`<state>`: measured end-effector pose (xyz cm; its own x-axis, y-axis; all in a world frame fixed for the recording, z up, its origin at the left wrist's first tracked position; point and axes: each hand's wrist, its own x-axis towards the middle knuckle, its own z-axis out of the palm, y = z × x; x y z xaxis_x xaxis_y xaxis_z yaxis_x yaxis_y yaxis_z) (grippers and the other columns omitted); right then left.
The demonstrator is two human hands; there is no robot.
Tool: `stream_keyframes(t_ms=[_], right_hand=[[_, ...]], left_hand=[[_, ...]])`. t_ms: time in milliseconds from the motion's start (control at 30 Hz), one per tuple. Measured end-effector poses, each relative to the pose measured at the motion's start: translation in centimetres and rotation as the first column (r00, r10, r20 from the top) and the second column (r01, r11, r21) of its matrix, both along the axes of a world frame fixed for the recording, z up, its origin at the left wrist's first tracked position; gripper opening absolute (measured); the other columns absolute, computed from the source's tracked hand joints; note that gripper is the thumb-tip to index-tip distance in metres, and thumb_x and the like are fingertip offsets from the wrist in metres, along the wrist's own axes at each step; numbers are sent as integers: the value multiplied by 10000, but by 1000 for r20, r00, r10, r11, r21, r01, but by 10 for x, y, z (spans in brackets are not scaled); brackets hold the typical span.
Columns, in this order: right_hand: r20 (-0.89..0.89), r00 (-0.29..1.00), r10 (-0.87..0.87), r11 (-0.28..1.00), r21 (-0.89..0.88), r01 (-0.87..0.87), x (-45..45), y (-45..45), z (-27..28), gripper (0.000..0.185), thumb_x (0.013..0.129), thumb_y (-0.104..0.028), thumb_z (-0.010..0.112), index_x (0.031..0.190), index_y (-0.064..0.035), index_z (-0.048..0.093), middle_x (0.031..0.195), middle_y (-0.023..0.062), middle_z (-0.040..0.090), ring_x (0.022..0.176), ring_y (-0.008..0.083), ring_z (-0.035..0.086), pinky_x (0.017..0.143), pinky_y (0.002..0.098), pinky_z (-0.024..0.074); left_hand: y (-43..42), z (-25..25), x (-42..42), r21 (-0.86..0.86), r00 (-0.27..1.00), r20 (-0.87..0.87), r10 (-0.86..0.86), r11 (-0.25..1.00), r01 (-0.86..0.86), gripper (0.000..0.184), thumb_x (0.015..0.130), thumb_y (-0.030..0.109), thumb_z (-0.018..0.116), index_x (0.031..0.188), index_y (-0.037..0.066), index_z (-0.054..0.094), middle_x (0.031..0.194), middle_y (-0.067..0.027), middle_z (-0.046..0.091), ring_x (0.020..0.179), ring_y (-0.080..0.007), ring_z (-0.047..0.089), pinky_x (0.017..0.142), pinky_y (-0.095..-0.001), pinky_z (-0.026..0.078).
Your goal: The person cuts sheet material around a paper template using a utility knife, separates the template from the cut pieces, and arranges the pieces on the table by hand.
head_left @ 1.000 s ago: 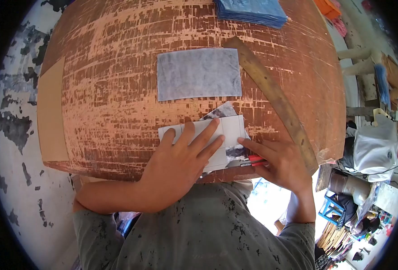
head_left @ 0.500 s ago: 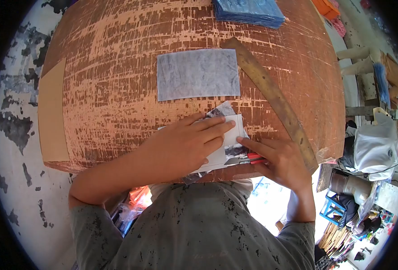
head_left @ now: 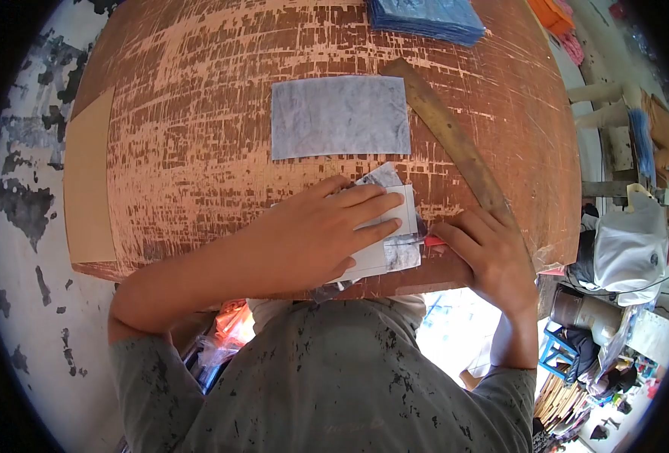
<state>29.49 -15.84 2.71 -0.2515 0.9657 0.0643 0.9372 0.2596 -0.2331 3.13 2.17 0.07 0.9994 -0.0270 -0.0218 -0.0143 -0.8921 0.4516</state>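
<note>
Patchy wall (head_left: 32, 317), scratched table (head_left: 191, 158), blue stool (head_left: 552, 349)

A hand could pass over the worktop (head_left: 183, 151) between the cardboard (head_left: 90, 181) at left and the grey sheet (head_left: 340, 117). The ruler (head_left: 457, 142) obstructs the right side, slanting from beside the sheet toward the right hand (head_left: 493, 253); the left hand (head_left: 334, 226) and forearm (head_left: 191, 275) block the near middle.
</note>
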Motion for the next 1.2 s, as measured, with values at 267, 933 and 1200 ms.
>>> stream_keyframes(t_ms=[267,933,1200], right_hand=[[92,996,-14,998,63,8,0,1,-3,325,925,-135,702,1241,-98,771,1056,28,679,1026,221,700,914,413,515],[101,995,-9,999,48,4,0,1,-7,355,929,-130,702,1274,-88,771,1106,39,704,1039,226,702,908,421,520],[107,994,3,1000,29,-7,-4,3,-2,370,905,-114,701,1265,-68,774,1104,50,698,1040,236,700,907,417,524]], left_hand=[[0,1,3,10,1000,-6,-6,1000,6,739,930,166,839,1613,60,578,1729,-157,476,1596,-346,467,1327,-524,383],[-1,1,5,65,1000,-19,-11,998,13,728,938,186,828,1613,54,590,1728,-144,484,1591,-353,470,1314,-506,407],[-1,0,5,64,1000,-8,-15,998,16,711,920,150,813,1594,56,609,1721,-152,491,1588,-354,471,1306,-509,413]])
